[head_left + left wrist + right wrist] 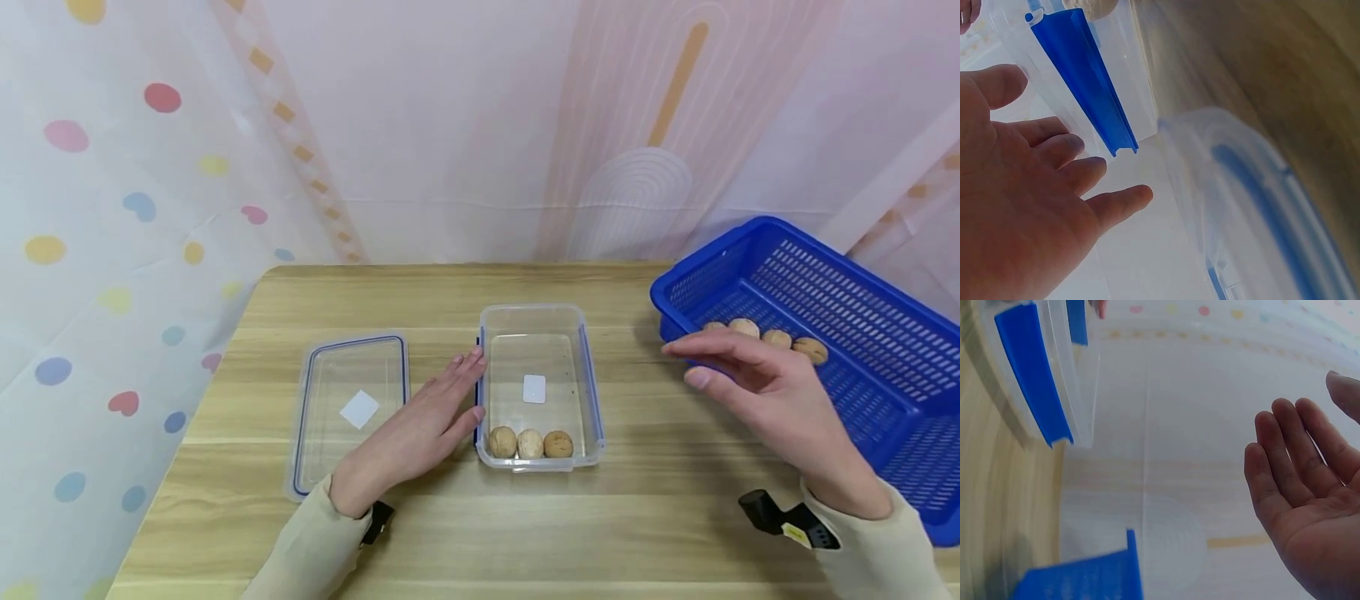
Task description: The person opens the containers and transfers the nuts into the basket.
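Observation:
A clear plastic container (592, 392) with blue side clips stands mid-table, with three walnuts (530, 444) in a row along its near end and a white label inside. My left hand (416, 442) has its fingers extended, fingertips right at the container's left rim; in the left wrist view its palm faces the blue clip (1085, 78). My right hand (772, 392) holds nothing, fingers straight and together, thumb apart, in front of the blue basket's left part. Several more walnuts (811, 351) lie in the blue basket (885, 275), partly hidden behind that hand.
The clear lid (330, 467) with a blue seal and white label lies flat on the wooden table (480, 542), left of the container, partly under my left forearm. A patterned curtain (450, 125) hangs behind the table and along its left side.

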Demonstrator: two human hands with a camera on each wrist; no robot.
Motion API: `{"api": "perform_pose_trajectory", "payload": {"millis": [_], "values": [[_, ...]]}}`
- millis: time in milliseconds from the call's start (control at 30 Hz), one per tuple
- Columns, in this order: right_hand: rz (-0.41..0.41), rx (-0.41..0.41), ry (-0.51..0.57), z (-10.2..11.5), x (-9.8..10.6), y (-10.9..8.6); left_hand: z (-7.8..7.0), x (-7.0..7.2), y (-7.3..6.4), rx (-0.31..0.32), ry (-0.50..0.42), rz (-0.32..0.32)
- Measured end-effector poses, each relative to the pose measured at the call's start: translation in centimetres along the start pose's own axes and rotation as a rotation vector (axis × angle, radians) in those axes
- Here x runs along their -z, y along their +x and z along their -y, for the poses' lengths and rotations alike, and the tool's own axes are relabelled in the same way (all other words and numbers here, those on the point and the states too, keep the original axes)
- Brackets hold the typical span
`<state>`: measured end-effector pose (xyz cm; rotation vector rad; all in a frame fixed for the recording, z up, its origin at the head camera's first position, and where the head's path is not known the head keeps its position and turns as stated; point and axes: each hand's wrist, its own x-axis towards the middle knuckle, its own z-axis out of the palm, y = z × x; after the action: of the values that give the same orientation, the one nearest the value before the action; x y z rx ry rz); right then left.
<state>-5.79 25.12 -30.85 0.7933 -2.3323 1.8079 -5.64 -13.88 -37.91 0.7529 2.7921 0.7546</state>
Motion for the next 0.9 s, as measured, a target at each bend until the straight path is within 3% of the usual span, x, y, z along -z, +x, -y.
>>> {"api": "perform_pose_trajectory", "payload": {"millis": [167,400,900], "values": [[0.014,-0.055,-0.048,-0.3,-1.3,0.2,-0.2,0.1,0.1,0.008,-0.005,0.008],[0.076,0.016,-0.011,-1.4,-3.8,0.8,-0.3,0.2,-0.1,0.018,-0.010,0.006],[0.254,-0.014,-0.068,-3.3,-8.9,2.3,-0.3,0.2,0.0,0.019,-0.003,0.018]]}}
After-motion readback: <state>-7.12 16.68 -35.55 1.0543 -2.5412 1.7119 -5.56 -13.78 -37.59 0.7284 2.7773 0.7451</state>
